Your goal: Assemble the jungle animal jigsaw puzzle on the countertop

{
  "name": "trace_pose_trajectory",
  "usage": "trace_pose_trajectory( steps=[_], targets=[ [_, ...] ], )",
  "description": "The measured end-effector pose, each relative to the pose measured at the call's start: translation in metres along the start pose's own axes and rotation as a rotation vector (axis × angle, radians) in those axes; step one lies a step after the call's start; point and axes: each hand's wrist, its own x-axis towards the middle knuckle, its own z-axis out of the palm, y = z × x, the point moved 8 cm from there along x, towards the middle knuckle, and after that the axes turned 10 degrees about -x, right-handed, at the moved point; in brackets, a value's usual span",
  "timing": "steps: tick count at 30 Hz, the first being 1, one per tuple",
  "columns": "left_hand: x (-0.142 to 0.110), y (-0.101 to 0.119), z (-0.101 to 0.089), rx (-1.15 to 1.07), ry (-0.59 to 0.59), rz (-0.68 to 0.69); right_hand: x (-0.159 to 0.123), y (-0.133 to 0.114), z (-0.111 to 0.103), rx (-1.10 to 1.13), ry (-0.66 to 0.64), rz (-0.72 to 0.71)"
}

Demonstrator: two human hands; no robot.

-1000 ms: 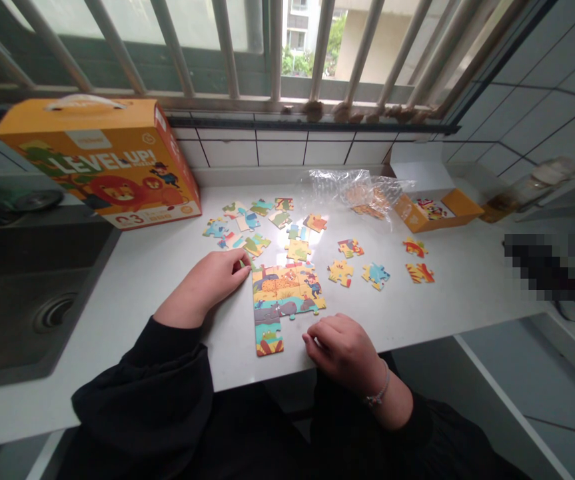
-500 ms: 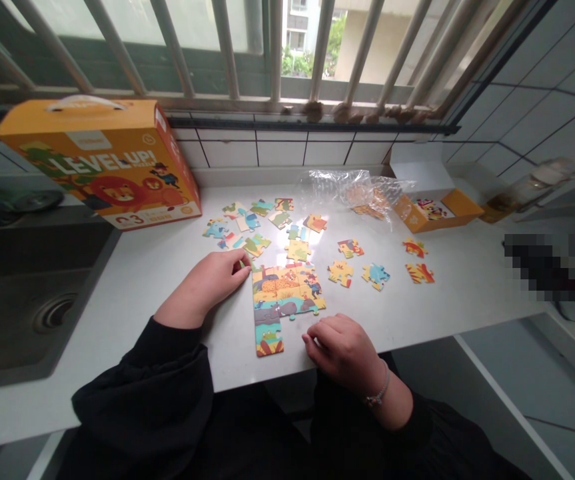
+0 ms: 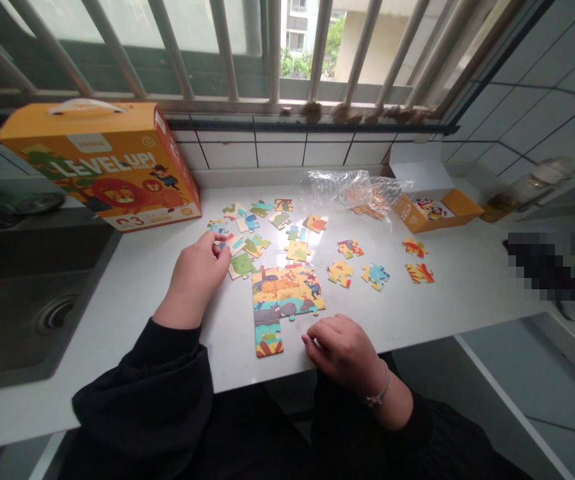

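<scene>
Loosely curled, my left hand (image 3: 198, 270) is over the left side of the loose pieces, thumb and fingertips closed at the edge of a pink and blue puzzle piece (image 3: 234, 244). A green puzzle piece (image 3: 242, 265) lies just right of those fingers. The partly joined animal puzzle (image 3: 278, 289) lies flat in front of me, with a column running down its left side. My right hand (image 3: 342, 348) rests at the counter's front edge, right of the joined puzzle, fingers curled in and nothing visible in them.
More loose pieces, such as a blue one (image 3: 376, 275) and an orange one (image 3: 420, 273), lie to the right. Clear plastic wrap (image 3: 340, 187) and a small open box (image 3: 437, 212) stand behind. A large orange puzzle box (image 3: 112, 167) stands beside the sink (image 3: 74, 360).
My left hand has moved left and slightly back from the joined puzzle's top corner to the loose pieces, uncovering the green piece. My right hand has stayed still.
</scene>
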Motion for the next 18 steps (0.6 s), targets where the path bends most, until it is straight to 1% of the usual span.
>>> trace_pose_trajectory(
  steps=[9,18],
  targets=[
    [0.001,0.002,0.010,0.031,-0.062,0.092,-0.002,0.001,0.003,0.001,-0.008,0.004],
    [0.002,-0.001,0.017,0.051,-0.100,0.138,0.000,0.000,0.001,-0.010,0.005,-0.001]
  ],
)
